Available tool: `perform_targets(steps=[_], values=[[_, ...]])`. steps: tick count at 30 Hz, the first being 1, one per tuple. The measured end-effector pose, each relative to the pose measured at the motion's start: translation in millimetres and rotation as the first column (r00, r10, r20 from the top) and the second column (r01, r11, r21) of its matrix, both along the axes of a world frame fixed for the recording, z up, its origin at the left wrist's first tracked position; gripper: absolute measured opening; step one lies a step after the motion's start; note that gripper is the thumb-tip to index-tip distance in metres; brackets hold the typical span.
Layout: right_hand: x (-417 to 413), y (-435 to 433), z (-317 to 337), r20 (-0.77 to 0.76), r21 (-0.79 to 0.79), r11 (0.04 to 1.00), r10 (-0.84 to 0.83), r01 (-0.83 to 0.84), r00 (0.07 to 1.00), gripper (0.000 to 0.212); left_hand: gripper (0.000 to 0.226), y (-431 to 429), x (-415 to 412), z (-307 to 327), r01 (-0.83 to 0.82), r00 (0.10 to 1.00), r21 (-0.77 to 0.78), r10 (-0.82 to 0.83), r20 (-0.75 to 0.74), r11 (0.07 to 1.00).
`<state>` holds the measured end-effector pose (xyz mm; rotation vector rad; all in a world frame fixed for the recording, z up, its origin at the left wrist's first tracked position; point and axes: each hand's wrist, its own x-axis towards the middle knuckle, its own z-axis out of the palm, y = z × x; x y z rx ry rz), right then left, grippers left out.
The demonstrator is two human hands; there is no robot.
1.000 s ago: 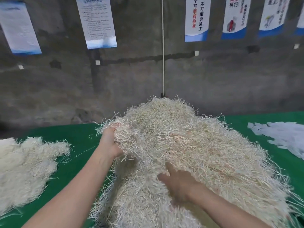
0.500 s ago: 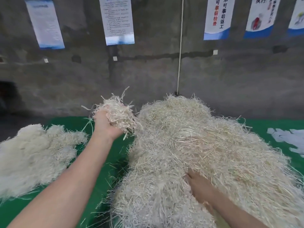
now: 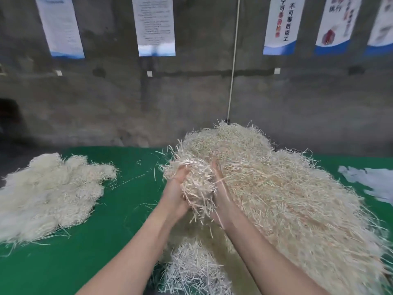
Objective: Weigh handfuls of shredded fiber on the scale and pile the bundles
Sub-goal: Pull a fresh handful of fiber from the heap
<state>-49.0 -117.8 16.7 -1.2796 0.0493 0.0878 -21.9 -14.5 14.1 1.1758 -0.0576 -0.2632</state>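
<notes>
Heap (image 3: 297, 199) of straw-coloured shredded fiber was the biggest thing on the green table (image 3: 74, 262), filling the right half and rising toward the grey wall (image 3: 106, 103). Second pile (image 3: 46, 194), paler and flatter, lay well apart at left. Whiter shreds (image 3: 191, 269) lay at the heap's near foot, under the forearms. White sheets (image 3: 372, 184) lay at the far right edge, blurred.

Handful (image 3: 195, 184) was held in the air at the heap's left flank, between both hands. Look: loose tangled clump of thin flat cream strips, ragged outline.

Left hand (image 3: 175, 199) cupped it from the left, fingers curled into the fiber and mostly buried. Right hand (image 3: 221, 201) pressed on its right side, palm inward, fingers nearly straight and close together; thumb hidden.

Change vs 0.5 s ago: back then the left hand alone held the clump up, left of the heap, and the right hand lay flat on the heap. Now the right hand had come off the heap and closed in on the clump. Clump looked bulkier and sat nearer the body.

Orientation: long axis ran from the heels of the palms up and away toward the wall, leaning slightly left at the top. Strips pointed every way; stray ends hung below the wrists and fanned up-left at the far end.
</notes>
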Motion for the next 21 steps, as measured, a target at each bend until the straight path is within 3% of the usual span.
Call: perform_targets(steps=[2, 3, 5, 7, 9, 12, 14, 16, 18, 21], values=[[-6.6, 10.8, -7.8, -0.115, 0.228, 0.972, -0.023, 0.049, 0.993, 0.095, 0.079, 4.2, -5.4, -22.5, -0.097, 0.992, 0.449, 0.05, 0.115, 0.888], [-9.0, 15.8, -11.6, -0.089, 0.257, 0.966, -0.015, 0.038, 0.996, 0.093, 0.088, 11.2, -7.1, -33.9, -0.211, 0.976, 0.555, 0.14, 0.168, 0.804], [-13.1, 33.8, -22.0, -0.05, 0.192, 0.981, 0.013, -0.003, 0.999, 0.092, 0.087, 24.2, -16.7, -52.4, -0.403, 0.912, 0.605, 0.243, 0.331, 0.686], [-13.5, 52.6, -37.9, -0.094, 0.018, 0.997, -0.07, 0.072, 0.993, 0.1, 0.078, 33.1, -30.8, -67.3, -0.449, 0.884, 0.64, 0.207, 0.419, 0.623], [-12.6, 60.9, -57.7, -0.144, -0.092, 0.979, -0.192, 0.18, 0.971, 0.098, 0.068, 43.9, -43.7, -79.5, -0.371, 0.899, 0.58, 0.126, 0.419, 0.725], [-16.2, 62.3, -77.2, -0.09, -0.313, 0.913, -0.304, 0.263, 0.948, 0.081, 0.07, 73.0, -61.1, -85.0, -0.117, 0.968, 0.286, 0.045, 0.247, 0.951], [-25.4, 67.6, -91.5, 0.012, -0.526, 0.821, -0.256, 0.224, 0.967, 0.079, 0.049, 87.7, -61.8, -87.4, -0.105, 0.99, 0.053, 0.1, 0.099, 0.993], [-38.8, 84.7, -108.6, 0.107, -0.675, 0.716, -0.141, 0.176, 0.984, 0.074, 0.038, 95.6, -58.6, -89.2, -0.101, 0.992, -0.054, 0.096, -0.088, 0.993], [-48.7, 103.8, -120.5, 0.21, -0.757, 0.623, -0.056, 0.199, 0.976, 0.061, 0.051, 95.8, -64.7, -98.5, -0.087, 0.986, 0.072, 0.096, -0.134, 0.994], [-53.1, 119.0, -125.9, 0.329, -0.749, 0.563, -0.141, 0.349, 0.934, 0.06, 0.035, 86.2, -81.9, -121.5, -0.078, 0.988, 0.299, 0.115, -0.106, 0.951]])
